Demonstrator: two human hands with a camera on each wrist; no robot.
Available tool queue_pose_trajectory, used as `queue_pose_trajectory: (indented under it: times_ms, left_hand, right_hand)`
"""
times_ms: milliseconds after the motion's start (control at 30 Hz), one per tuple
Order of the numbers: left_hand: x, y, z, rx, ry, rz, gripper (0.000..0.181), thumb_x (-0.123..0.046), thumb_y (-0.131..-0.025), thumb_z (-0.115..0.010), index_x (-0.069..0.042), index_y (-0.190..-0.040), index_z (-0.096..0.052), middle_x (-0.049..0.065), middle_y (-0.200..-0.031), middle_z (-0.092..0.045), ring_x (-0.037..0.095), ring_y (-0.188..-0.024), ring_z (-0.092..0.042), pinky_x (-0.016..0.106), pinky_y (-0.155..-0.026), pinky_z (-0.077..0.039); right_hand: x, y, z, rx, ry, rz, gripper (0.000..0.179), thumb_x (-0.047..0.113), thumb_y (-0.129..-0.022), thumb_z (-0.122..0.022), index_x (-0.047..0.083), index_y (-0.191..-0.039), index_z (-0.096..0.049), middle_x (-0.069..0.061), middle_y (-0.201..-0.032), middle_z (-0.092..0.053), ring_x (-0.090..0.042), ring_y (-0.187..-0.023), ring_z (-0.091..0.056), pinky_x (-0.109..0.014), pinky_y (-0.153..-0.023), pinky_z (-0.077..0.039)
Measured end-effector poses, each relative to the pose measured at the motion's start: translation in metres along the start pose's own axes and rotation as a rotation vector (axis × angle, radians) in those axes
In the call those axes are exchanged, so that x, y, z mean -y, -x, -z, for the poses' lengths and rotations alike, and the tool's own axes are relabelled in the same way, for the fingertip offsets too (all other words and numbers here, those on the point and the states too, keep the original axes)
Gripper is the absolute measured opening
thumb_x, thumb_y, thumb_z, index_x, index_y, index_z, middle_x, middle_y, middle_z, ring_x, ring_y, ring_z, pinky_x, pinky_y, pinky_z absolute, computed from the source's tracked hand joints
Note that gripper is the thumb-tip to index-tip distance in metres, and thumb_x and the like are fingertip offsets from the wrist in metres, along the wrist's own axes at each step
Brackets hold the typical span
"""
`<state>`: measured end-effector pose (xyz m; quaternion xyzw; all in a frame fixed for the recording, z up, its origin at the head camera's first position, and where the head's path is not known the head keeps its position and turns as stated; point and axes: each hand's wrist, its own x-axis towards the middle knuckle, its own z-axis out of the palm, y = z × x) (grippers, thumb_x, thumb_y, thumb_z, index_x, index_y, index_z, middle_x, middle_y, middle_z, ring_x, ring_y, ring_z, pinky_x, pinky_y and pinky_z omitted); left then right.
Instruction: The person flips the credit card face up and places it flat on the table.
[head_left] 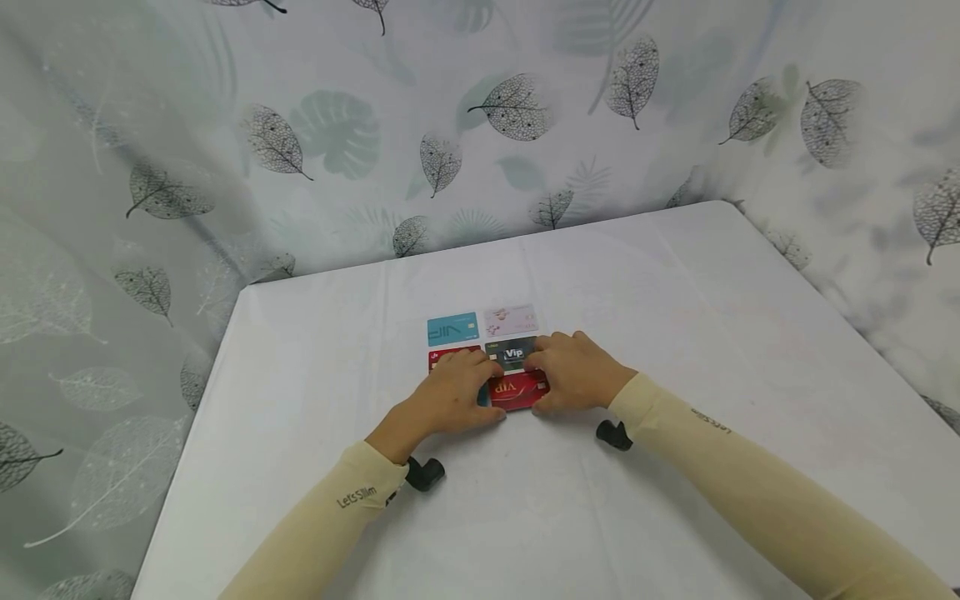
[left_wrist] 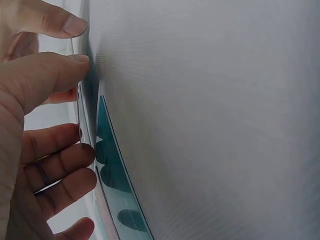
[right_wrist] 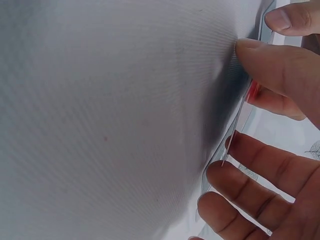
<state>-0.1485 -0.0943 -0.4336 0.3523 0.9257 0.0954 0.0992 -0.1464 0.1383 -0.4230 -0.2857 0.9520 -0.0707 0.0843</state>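
Observation:
A red VIP card [head_left: 517, 392] lies at the near right of a small block of cards. My left hand [head_left: 453, 392] holds its left side between thumb and fingertips. On the opposite side my right hand [head_left: 577, 371] grips the card's right edge, its fingers also over the end of a dark Vip card [head_left: 514, 355] just beyond. Under my left fingers a second red card [head_left: 444, 355] is partly covered. A sliver of a teal card [head_left: 483, 395] shows beside the left palm. In the left wrist view a teal patterned card [left_wrist: 117, 170] shows below the thumb.
A blue VIP card [head_left: 452, 329] and a pale pink card [head_left: 512, 320] form the far row. The white-covered table [head_left: 675, 333] extends around the cards, against leaf-patterned curtains [head_left: 360, 192]. Black wrist-mounted devices [head_left: 426, 474] hang below both sleeves.

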Motion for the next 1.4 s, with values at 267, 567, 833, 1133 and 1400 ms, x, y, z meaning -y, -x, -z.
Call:
queue_pose_trajectory:
  times_ms: [267,567,833,1133,1400]
  left_hand:
    - [0.0,0.001,0.0,-0.001,0.02,0.0,0.058,-0.052,-0.089,-0.078,-0.016,-0.134,-0.065,0.003,-0.133,-0.064,0.023,-0.126,-0.054,0.047,-0.116,-0.04]
    - [0.006,0.003,0.003,-0.061,0.045,0.034,0.059,-0.051,-0.09,-0.078,-0.017,-0.135,-0.063,0.001,-0.125,-0.062,0.02,-0.115,-0.056,0.044,-0.107,-0.046]
    - [0.022,0.006,0.014,-0.19,0.026,0.074,0.059,-0.046,-0.093,-0.076,-0.012,-0.139,-0.061,0.006,-0.13,-0.065,0.026,-0.119,-0.059,0.051,-0.108,-0.046]
    - [0.044,0.009,0.028,-0.28,-0.013,0.186,0.058,-0.046,-0.098,-0.07,-0.008,-0.141,-0.059,0.013,-0.138,-0.06,0.033,-0.125,-0.056,0.055,-0.112,-0.041]
    - [0.067,0.011,0.043,-0.417,-0.034,0.28,0.062,-0.049,-0.1,-0.064,-0.003,-0.142,-0.056,0.018,-0.139,-0.058,0.04,-0.133,-0.051,0.059,-0.115,-0.035]
  right_hand:
    - [-0.002,0.002,0.0,-0.009,0.019,-0.006,0.057,0.058,-0.077,-0.084,0.018,-0.117,-0.075,-0.002,-0.107,-0.067,-0.021,-0.097,-0.06,-0.04,-0.078,-0.047]
    - [-0.008,0.0,0.0,-0.056,0.019,-0.002,0.055,0.062,-0.081,-0.078,0.019,-0.115,-0.075,-0.002,-0.1,-0.065,-0.021,-0.09,-0.059,-0.044,-0.077,-0.05]
    - [-0.02,0.0,0.006,-0.137,0.02,-0.048,0.052,0.057,-0.085,-0.076,0.017,-0.119,-0.074,-0.006,-0.106,-0.066,-0.025,-0.094,-0.06,-0.046,-0.082,-0.05]
    - [-0.043,-0.003,0.013,-0.262,-0.041,-0.106,0.053,0.056,-0.089,-0.075,0.012,-0.117,-0.073,-0.01,-0.107,-0.065,-0.031,-0.098,-0.061,-0.053,-0.086,-0.049]
    - [-0.073,-0.001,0.021,-0.374,-0.032,-0.172,0.054,0.055,-0.093,-0.071,0.008,-0.12,-0.071,-0.017,-0.117,-0.066,-0.038,-0.103,-0.06,-0.058,-0.085,-0.048]
